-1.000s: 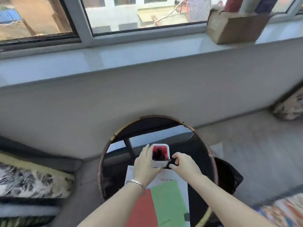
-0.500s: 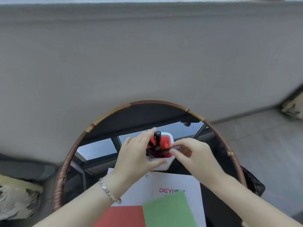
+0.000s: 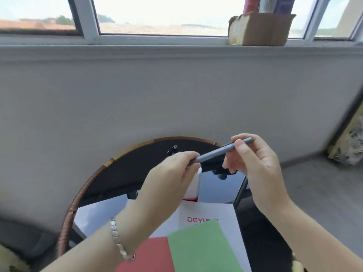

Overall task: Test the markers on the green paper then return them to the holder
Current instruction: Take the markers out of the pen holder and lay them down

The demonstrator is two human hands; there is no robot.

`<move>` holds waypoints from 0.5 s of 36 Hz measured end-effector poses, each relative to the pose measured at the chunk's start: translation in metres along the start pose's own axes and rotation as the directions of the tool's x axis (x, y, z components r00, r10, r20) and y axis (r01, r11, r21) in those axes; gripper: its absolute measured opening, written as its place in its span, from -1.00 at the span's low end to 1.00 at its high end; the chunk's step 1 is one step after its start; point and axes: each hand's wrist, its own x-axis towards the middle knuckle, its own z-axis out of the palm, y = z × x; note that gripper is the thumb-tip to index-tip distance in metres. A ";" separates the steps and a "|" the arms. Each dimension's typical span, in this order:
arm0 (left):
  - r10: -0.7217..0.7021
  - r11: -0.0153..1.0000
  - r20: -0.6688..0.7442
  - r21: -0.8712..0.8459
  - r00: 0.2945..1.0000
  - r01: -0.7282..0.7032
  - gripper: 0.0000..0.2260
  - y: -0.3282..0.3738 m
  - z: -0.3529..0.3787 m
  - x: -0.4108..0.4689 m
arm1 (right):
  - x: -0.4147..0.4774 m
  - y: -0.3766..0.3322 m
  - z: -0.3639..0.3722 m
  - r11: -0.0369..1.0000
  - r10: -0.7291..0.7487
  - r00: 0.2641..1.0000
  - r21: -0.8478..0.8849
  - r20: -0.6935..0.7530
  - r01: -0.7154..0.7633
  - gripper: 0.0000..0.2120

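At the left, the woven rim of the round dark desk [image 3: 86, 185] is curving up toward the far wall. A silver bracelet [image 3: 117, 238] is sitting on the left wrist. The left hand [image 3: 169, 175] is reaching forward above the desk, and its fingers [image 3: 188, 156] are curled and pinching the left end of a grey marker [image 3: 220, 150]. A small black round top [image 3: 174, 148] is showing just beyond this hand's knuckles; what it belongs to I cannot tell.

Under and just right of the left hand, the white and red holder [image 3: 193, 185] is standing on the desk at the far edge of a white sheet [image 3: 225, 211] with red lettering. The hand is hiding most of the holder.

The marker is being held in the air above the holder. It is tilting, with its right end higher and farther.

Near the bottom edge, a red paper [image 3: 149, 256] is lying on the white sheet. The green paper [image 3: 202, 248] is lying just to its right, overlapping the white sheet below the lettering.

The right hand [image 3: 257, 169] is gripping the marker's right end, with thumb on top and fingers [image 3: 230, 163] curled beneath.

Far up on the right, a cardboard box [image 3: 259, 29] is resting on the windowsill [image 3: 137, 41].
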 end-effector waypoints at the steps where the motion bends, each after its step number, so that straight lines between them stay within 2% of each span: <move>1: 0.004 1.000 0.019 -0.010 1.000 -0.004 -0.66 0.004 -0.002 -0.006 | -0.006 -0.004 0.000 0.999 0.026 0.999 0.044 -0.019 -0.026 -0.88; 3: 0.041 0.999 0.012 -0.010 0.999 -0.041 -0.66 0.012 -0.004 -0.016 | -0.019 -0.009 0.000 0.984 0.106 0.994 0.149 -0.030 -0.100 -0.85; 5: 0.033 0.999 0.006 -0.028 0.999 -0.033 -0.71 0.021 -0.006 -0.026 | -0.031 -0.012 0.002 0.951 0.199 0.980 0.238 0.023 -0.199 -0.87; 7: 0.019 0.998 0.020 -0.057 1.000 -0.018 -0.77 0.031 -0.007 -0.035 | -0.041 -0.014 0.005 0.921 0.282 0.952 0.245 0.116 -0.303 -0.89; 9: 0.000 0.999 0.043 -0.054 0.999 0.003 -0.82 0.039 -0.008 -0.043 | -0.051 -0.013 0.010 0.919 0.317 0.933 0.188 0.168 -0.346 -0.88; 13: -0.039 0.999 0.047 -0.009 0.998 0.039 -0.82 0.041 -0.009 -0.056 | -0.064 -0.010 0.021 0.948 0.293 0.943 0.081 0.160 -0.308 -0.84; 18: -0.016 0.993 0.070 -0.119 0.997 0.024 -0.85 0.037 -0.008 -0.062 | -0.073 -0.008 0.029 0.984 0.174 0.977 0.028 0.121 -0.178 -0.80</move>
